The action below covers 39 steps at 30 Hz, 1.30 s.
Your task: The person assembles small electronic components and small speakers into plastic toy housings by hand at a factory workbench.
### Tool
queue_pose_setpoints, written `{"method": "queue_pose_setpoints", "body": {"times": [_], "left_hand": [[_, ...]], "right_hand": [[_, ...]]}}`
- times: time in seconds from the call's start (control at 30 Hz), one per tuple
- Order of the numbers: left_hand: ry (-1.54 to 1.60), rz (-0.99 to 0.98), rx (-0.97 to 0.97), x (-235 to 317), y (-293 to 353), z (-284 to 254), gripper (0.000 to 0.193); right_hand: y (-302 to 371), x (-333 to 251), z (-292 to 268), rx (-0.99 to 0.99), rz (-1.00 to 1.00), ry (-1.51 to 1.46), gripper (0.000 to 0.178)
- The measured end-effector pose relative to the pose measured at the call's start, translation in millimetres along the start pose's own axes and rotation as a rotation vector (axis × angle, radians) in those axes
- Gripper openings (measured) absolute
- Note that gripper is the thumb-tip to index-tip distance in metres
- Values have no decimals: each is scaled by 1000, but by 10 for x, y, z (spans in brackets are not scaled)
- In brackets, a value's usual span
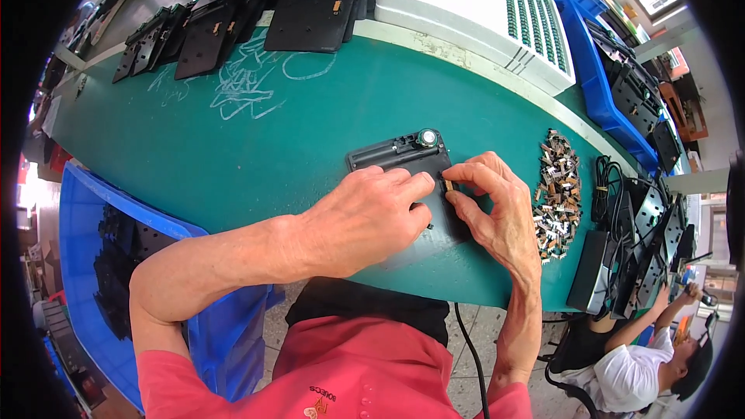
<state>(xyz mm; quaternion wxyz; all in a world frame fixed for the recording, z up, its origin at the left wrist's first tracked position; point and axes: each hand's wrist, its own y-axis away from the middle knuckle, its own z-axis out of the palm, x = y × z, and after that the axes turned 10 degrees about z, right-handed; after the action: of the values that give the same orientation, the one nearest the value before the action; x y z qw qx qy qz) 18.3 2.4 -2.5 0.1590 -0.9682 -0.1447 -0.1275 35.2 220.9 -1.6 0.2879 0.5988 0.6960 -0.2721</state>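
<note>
A black plastic panel (pixel 419 244) lies on the green table in front of me. A round green-and-white part (pixel 427 138) sits at its far right corner. Over the panel's middle, my left hand (pixel 376 213) is closed with its fingers curled; whatever they hold is hidden. My right hand (pixel 497 206) pinches a small tan part (pixel 448 185) between thumb and forefinger at the panel's right edge. To the right of that hand, a heap of small metal-and-tan parts (pixel 559 194) is spread on the table.
Black panels (pixel 314 15) lean in stacks at the far left. A white foam tray (pixel 442 0) carries rows of green parts. Blue bins (pixel 174 221) hold more panels at left and far right. Cables (pixel 609 186) and a black box lie right; a person in white sits beyond.
</note>
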Motion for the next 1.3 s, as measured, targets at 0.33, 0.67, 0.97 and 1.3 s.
{"method": "queue_pose_setpoints", "body": {"times": [0.33, 0.67, 0.97, 1.3], "left_hand": [[4, 0, -13, -5, 4, -1, 16], [-135, -266, 245, -156, -53, -106, 30], [-117, -401, 79, -262, -14, -95, 31], [-239, -341, 56, -239, -8, -80, 22]], "right_hand": [[1, -21, 27, 2, 39, -19, 23], [13, 10, 38, 0, 63, -71, 21], [11, 1, 32, -5, 88, -35, 22], [18, -33, -23, 17, 74, -73, 29]]}}
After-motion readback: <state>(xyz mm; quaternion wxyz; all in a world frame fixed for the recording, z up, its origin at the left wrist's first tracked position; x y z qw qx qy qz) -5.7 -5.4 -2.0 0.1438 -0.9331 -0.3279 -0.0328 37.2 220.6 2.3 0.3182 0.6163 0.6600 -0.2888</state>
